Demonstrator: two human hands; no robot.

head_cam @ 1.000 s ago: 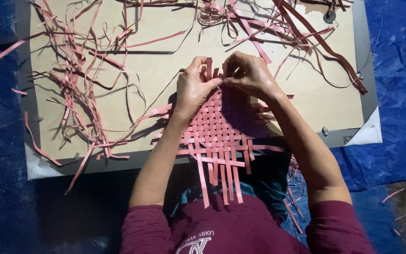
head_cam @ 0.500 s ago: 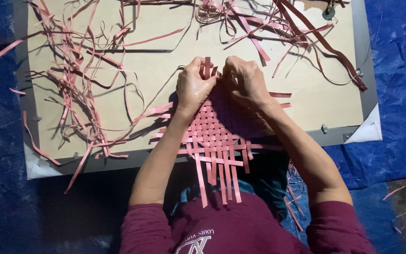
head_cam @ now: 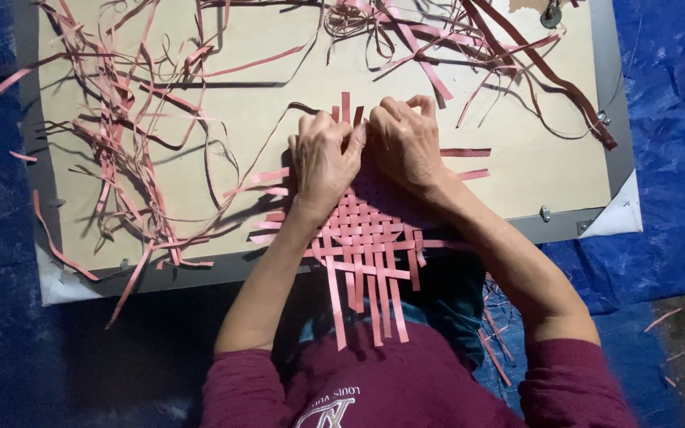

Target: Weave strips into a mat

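Two hands at work on one woven mat (head_cam: 366, 230) of pink strips. The mat lies at the near edge of a tan board (head_cam: 509, 170), its loose strip ends hanging off that edge toward the person's lap.

Left hand (head_cam: 325, 162): palm down on the far left part of the mat, fingers curled, knuckles up. Fingertips bent in toward the upright strip ends (head_cam: 346, 107) that stick out past the far edge of the weave. Cannot tell whether a strip is actually pinched; the fingertips are hidden under the hand.

Right hand (head_cam: 407, 143): palm down just beside the left one, the two touching or nearly so at the knuckles. Fingers also curled, pressing on the far right part of the mat. Grip likewise hidden.

Side strips (head_cam: 465, 152) run out from the weave to the right, under the right wrist; others poke out to the left.

Around: tangle of loose pink strips (head_cam: 120, 119) on the left of the board, another heap of pink and darker red strips (head_cam: 469, 40) along the far edge. Board rests on a blue tarp (head_cam: 667, 119). Person's maroon sleeves (head_cam: 564, 388) at the near edge of view.
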